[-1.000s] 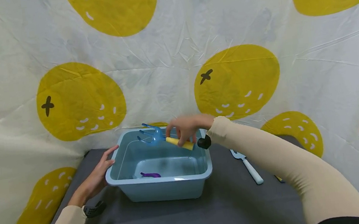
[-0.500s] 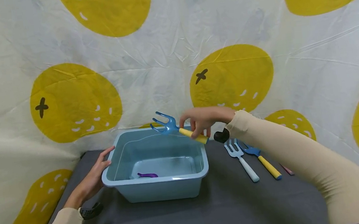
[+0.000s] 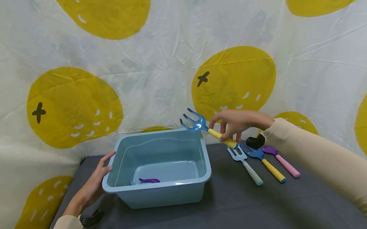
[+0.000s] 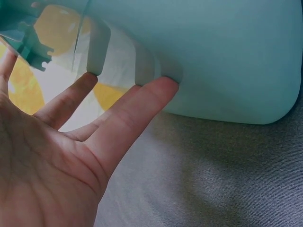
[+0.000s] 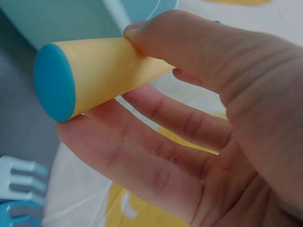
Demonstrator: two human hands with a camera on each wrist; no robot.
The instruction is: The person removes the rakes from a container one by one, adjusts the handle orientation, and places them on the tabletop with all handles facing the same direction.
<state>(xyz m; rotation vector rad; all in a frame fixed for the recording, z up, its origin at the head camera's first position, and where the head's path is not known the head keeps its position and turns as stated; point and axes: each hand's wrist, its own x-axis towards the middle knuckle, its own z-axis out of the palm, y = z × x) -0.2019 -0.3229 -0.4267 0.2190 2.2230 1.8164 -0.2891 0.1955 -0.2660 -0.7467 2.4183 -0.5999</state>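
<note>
My right hand (image 3: pixel 234 123) pinches the yellow handle of a blue toy garden fork (image 3: pixel 199 124), raised above the table with its tines pointing left. In the right wrist view, thumb and fingertips grip this yellow handle (image 5: pixel 102 71) near its blue end. My left hand (image 3: pixel 91 182) rests against the left side of a pale blue basin (image 3: pixel 160 195). The left wrist view shows its straight fingers (image 4: pixel 135 118) touching the basin's outer wall. Inside the basin lies a purple object (image 3: pixel 149 180), its far end partly hidden by the front rim.
Right of the basin lie a light blue fork (image 3: pixel 250 171), another blue fork with a yellow handle (image 3: pixel 272 170) and a purple fork with a pink handle (image 3: pixel 287 164). They rest on the dark grey tabletop (image 3: pixel 234 213). A patterned white cloth (image 3: pixel 154 91) hangs behind.
My right hand has moved right with the blue garden fork, from over the basin to beyond its right rim. The forks on the table have come into fuller view. My left hand stays at the basin.
</note>
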